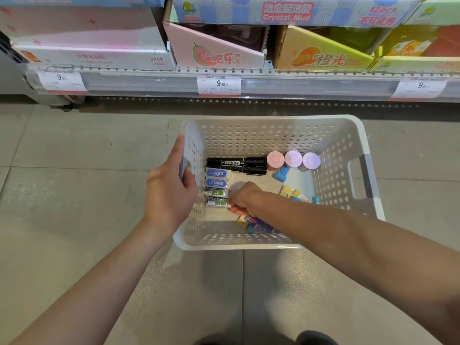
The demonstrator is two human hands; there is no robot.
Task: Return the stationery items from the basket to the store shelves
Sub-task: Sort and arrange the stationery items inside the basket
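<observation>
White plastic basket [273, 130]: on the floor below the shelf [249, 83].
Left hand [169, 185]: grips the basket's handle.
Right hand [242, 197]: fingers curled at the nearest eraser [216, 202]; hold unclear.
Advice: pinch one eraser by its long sides, lift straight, keep basket steady.

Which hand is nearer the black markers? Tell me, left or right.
Right. The right hand is down inside the basket, just below the black markers. The left hand grips the basket's left handle, outside the wall and farther from them.
</observation>
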